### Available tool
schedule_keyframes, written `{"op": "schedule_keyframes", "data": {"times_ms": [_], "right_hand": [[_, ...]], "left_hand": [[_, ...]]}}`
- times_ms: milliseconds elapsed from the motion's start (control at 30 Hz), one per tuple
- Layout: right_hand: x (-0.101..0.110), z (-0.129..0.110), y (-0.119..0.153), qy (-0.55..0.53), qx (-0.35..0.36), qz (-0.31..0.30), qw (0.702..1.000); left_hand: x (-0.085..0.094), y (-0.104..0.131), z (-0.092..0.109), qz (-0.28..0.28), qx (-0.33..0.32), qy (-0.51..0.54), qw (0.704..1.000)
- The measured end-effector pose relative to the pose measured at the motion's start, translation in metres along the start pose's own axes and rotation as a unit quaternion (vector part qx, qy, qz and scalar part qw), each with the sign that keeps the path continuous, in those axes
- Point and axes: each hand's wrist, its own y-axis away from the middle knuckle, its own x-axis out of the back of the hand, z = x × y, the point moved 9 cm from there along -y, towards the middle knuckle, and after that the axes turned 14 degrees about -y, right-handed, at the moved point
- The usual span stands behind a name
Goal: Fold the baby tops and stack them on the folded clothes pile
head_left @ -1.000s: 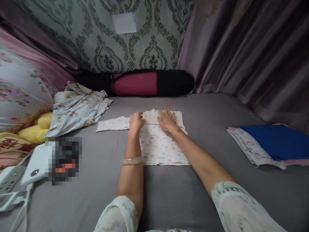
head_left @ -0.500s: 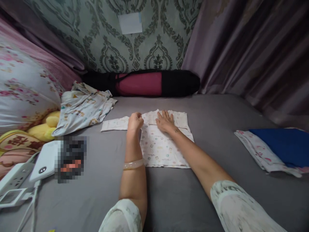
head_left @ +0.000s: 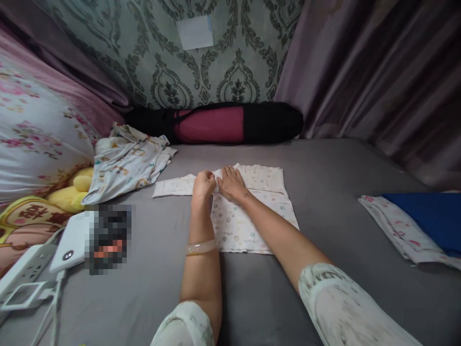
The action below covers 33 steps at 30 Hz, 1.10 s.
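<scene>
Around the bed (head_left: 144, 288) I see lots of things. At the back, a long black and pink bag (head_left: 209, 126) lies by the wall, with a purple curtain (head_left: 334, 72) next to it. On the left, a crumpled cloth (head_left: 131, 166) with pictures on it lies beside a yellow soft toy (head_left: 66, 198) and a big flowery pillow (head_left: 36, 139). Nearer, there is a white power strip (head_left: 30, 269) and a white box (head_left: 72, 245) with a round button, and just beside that a blurry patch I can't make out. On the far right, a blue cloth (head_left: 421, 218) lies on a white cloth (head_left: 391, 228) with pink marks. A little white shirt (head_left: 234, 228) lies flat in the middle, one sleeve pointing left, and the right arm crosses over it and hides some. Half a second ago the right hand (head_left: 232, 183) was further right on the shirt; now it is close by the left hand (head_left: 204, 184), which is in about the same spot. The right hand is flat, fingers straight out, touching the top of the shirt. The left hand is curled up where the sleeve meets the shirt, but I can't tell if it pinches the cloth.
</scene>
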Motion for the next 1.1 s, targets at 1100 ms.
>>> {"op": "schedule_keyframes", "data": {"times_ms": [1100], "right_hand": [[0.050,0.067,0.025,0.047,-0.069,0.045,0.996]], "left_hand": [[-0.025,0.015,0.050,-0.057,-0.083,-0.046,0.994]]}}
